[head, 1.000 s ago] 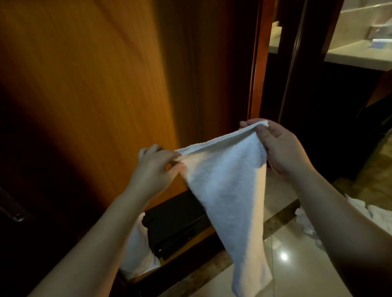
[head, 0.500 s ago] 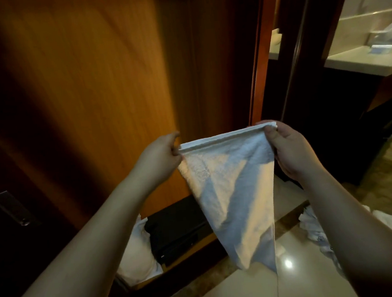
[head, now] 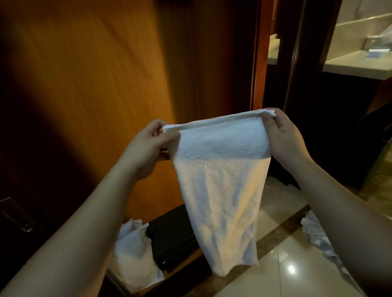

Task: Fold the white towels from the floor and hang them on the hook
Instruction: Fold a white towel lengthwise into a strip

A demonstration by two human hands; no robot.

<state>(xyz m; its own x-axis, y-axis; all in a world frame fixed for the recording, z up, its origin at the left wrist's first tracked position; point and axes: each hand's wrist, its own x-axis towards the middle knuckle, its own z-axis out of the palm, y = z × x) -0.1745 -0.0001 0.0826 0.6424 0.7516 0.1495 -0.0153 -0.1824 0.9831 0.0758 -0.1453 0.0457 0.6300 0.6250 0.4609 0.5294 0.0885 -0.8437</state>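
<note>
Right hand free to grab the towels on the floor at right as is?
Probably not. The right hand is pinching one top corner of the held towel, the left hand the other. The floor towels lie low beside the right forearm, nothing blocking them, but the hand must let go first.

Terry-cloth towel [head: 221, 181], seemingly glossy floor [head: 282, 280]

Orange wooden door [head: 104, 85], black box [head: 172, 238] at its foot, pale countertop [head: 367, 64] far right.
</note>
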